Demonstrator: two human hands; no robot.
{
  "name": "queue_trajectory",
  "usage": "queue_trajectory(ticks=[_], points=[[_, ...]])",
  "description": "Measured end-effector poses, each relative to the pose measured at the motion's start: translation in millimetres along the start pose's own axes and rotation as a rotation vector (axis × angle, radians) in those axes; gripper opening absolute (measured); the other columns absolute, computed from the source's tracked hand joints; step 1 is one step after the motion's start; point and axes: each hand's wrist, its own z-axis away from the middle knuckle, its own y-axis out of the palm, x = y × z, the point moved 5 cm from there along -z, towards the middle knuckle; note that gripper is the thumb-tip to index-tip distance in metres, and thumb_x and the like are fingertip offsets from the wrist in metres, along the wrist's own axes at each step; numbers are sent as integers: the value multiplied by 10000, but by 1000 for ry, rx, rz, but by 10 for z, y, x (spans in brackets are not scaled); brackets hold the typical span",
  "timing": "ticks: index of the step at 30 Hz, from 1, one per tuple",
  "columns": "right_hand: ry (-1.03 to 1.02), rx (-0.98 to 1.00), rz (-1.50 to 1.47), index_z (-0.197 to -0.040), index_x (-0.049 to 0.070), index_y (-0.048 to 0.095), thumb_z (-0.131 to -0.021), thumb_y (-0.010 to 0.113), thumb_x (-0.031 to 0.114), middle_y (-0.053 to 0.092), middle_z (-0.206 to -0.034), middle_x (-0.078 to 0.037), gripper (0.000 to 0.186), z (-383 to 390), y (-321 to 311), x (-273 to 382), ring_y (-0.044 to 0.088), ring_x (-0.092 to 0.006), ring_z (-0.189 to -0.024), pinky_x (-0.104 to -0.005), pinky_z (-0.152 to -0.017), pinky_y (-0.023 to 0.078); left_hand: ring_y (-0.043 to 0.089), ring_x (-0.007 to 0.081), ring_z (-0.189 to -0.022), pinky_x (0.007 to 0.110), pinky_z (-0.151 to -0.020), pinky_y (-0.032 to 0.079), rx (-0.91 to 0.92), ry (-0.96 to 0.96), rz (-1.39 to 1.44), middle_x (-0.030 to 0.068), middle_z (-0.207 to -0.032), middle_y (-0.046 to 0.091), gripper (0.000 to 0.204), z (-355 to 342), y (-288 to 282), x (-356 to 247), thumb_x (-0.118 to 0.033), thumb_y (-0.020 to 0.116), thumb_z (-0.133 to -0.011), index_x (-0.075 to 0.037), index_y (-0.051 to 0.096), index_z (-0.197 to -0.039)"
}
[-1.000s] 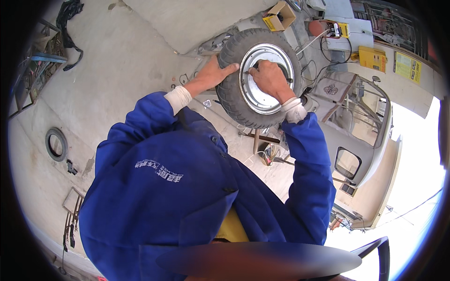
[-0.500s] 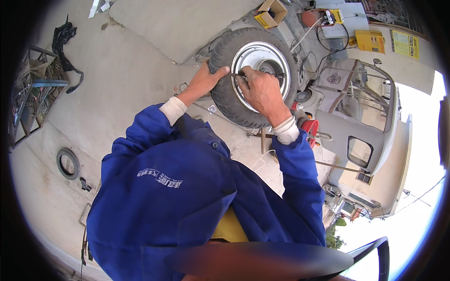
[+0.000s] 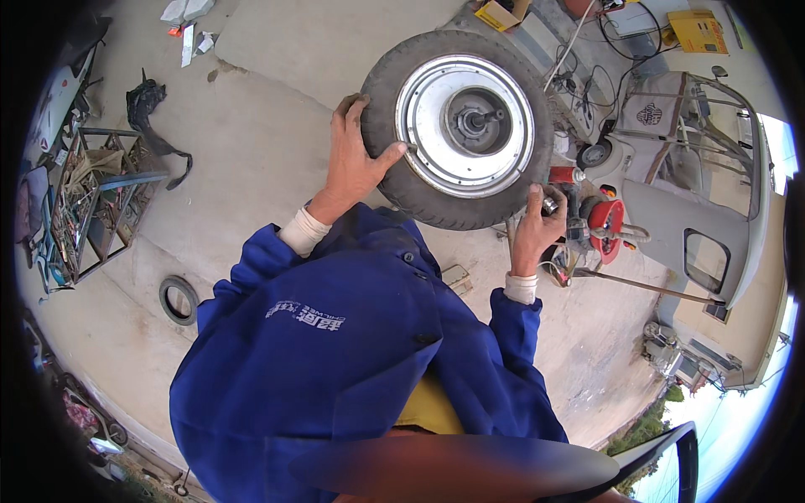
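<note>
A wheel stands before me, with a dark treaded tyre (image 3: 387, 180) around a silver rim (image 3: 440, 172). A threaded axle end juts from the recessed hub (image 3: 478, 121). My left hand (image 3: 348, 155) grips the tyre's left edge, fingers curled over the tread. Its thumb lies across the sidewall, with the tip at the short dark valve stem (image 3: 411, 148). Just off the tyre's lower right edge, my right hand (image 3: 530, 236) is closed around a small silver metal piece (image 3: 549, 205). Its fingers partly hide that piece, so its kind is unclear.
Beside my right hand are a red can (image 3: 566, 174) and a red machine (image 3: 605, 220). A grey vehicle cab (image 3: 704, 201) stands farther right. Cables and a cardboard box (image 3: 503, 12) lie behind the wheel. At left are a metal rack (image 3: 117, 180) and a small tyre (image 3: 179, 299).
My right hand has left the rim beside the valve stem and moved right and down, past the tyre's edge. My left hand stays at the tyre, fingers now further up. The whole view has shifted.
</note>
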Motion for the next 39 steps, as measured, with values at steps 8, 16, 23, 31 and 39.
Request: queue_trajectory(ticks=[8, 16, 23, 31, 39], points=[[-48, 13, -179, -1129, -10, 712, -1063, 781, 255, 714, -969, -32, 282, -669, 129, -238, 613, -110, -874, -275, -805, 517, 502, 410, -1488, 591, -1234, 406, 201, 493, -280, 168, -1560, 565, 617, 56, 393, -1132, -343, 835, -933, -56, 620, -1435], [-317, 160, -42, -1100, 4, 688, -1045, 787, 262, 746, -858, -113, 282, -1128, 282, -193, 706, -209, -745, -349, -707, 556, 512, 373, -1497, 557, -1246, 408, 519, 484, -441, 150, -1520, 627, 484, 29, 1489, -1554, -198, 810, -916, -3, 682, -1340], [-242, 252, -168, -1088, 6, 692, -1041, 790, 245, 728, -854, -109, 263, -1098, 304, -392, 645, -190, -676, -337, -642, 518, 527, 312, -1490, 524, -1200, 429, 406, 423, -576, 82, -1490, 668, 352, 33, 1749, -1459, -134, 749, -930, -44, 740, -1270], [-341, 691, 37, -1131, 12, 641, -1031, 773, 188, 761, -929, -172, 241, -1196, 149, -136, 750, -334, -752, -402, -652, 567, 570, 282, -1450, 504, -1158, 470, 325, 410, -553, 61, -1441, 695, 322, 19, 1764, -1494, -50, 733, -898, -51, 753, -1219], [-657, 685, 306, -1078, 49, 638, -992, 784, 225, 732, -858, -153, 244, -1109, 247, 71, 724, -379, -768, -466, -674, 567, 557, 278, -1456, 509, -1152, 470, 278, 460, -502, 91, -1415, 696, 271, 32, 1744, -1472, -49, 710, -925, -16, 747, -1192]])
